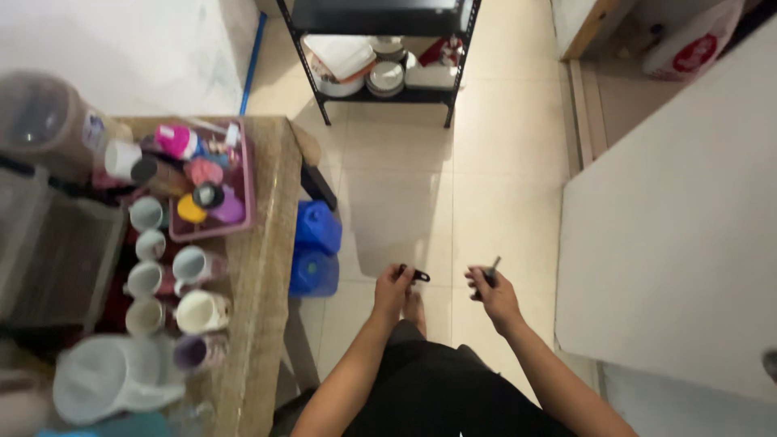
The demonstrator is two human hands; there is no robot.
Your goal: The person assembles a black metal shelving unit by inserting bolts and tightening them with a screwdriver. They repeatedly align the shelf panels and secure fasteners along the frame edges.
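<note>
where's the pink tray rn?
Head view, left side: the pink tray sits on the stone counter, filled with bottles, just behind the row of mugs and above the blue jugs on the floor.

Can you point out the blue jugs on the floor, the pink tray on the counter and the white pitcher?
Blue jugs (317, 228): head view, top of the upper jug.
Pink tray (245, 184): head view, its right wall.
White pitcher (109, 380): head view, middle of its lid.

Tiled floor (486, 162), black shelf rack (380, 48)
</note>
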